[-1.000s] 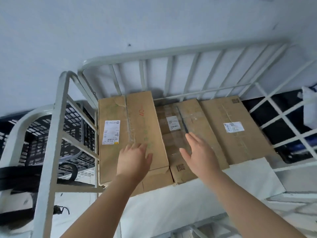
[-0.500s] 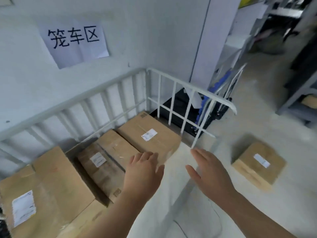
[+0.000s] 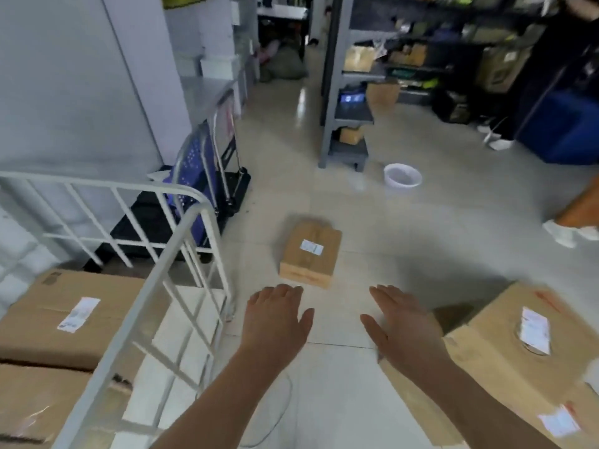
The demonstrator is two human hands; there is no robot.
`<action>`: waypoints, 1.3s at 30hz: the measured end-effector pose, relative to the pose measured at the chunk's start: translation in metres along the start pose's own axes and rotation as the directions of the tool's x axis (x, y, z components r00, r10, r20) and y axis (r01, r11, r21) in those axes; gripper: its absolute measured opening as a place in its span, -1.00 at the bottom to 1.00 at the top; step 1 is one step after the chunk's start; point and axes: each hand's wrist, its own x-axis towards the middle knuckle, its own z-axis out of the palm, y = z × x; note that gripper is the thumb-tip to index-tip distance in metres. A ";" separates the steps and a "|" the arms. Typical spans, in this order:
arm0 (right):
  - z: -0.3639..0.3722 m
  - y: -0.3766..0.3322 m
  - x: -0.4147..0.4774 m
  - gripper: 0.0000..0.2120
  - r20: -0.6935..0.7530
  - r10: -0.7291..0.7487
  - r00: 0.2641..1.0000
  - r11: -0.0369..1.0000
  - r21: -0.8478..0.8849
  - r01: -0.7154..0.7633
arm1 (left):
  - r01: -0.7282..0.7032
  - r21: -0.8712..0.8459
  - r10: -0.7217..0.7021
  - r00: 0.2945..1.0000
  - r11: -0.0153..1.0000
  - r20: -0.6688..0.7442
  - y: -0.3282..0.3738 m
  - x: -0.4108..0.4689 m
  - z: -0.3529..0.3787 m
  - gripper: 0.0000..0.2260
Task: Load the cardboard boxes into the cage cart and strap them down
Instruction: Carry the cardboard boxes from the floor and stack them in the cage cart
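The white cage cart stands at the left, with cardboard boxes lying inside it. On the floor ahead lies a small cardboard box with a white label. A large cardboard box with labels sits at the lower right. My left hand and my right hand are stretched out over the floor, palms down, fingers straight, holding nothing. Both hands are just short of the small box; the right hand is beside the large box's left edge.
A folded blue and black hand trolley leans behind the cart. Grey shelving stands ahead with a white basin on the floor near it. A person's white shoes show at the right edge.
My view has swung right from the boxes in the cart to the floor. Both hands left the cart boxes and now hover toward the small box on the floor.
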 end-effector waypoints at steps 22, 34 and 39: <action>-0.017 0.254 -0.076 -0.51 -0.096 0.864 0.495 0.504 0.214 -0.837 | -0.765 -0.103 0.759 0.595 0.636 0.264 0.309 0.201 0.129 -0.68; 0.033 0.387 -0.113 -0.57 0.009 0.958 0.288 0.270 0.321 -0.908 | -0.704 -0.116 0.666 0.587 0.701 0.461 0.426 0.234 0.241 -0.61; 0.072 0.463 -0.122 -0.53 0.128 0.951 0.283 0.223 0.349 -0.910 | -0.596 -0.066 0.522 0.637 0.800 0.566 0.464 0.245 0.296 -0.52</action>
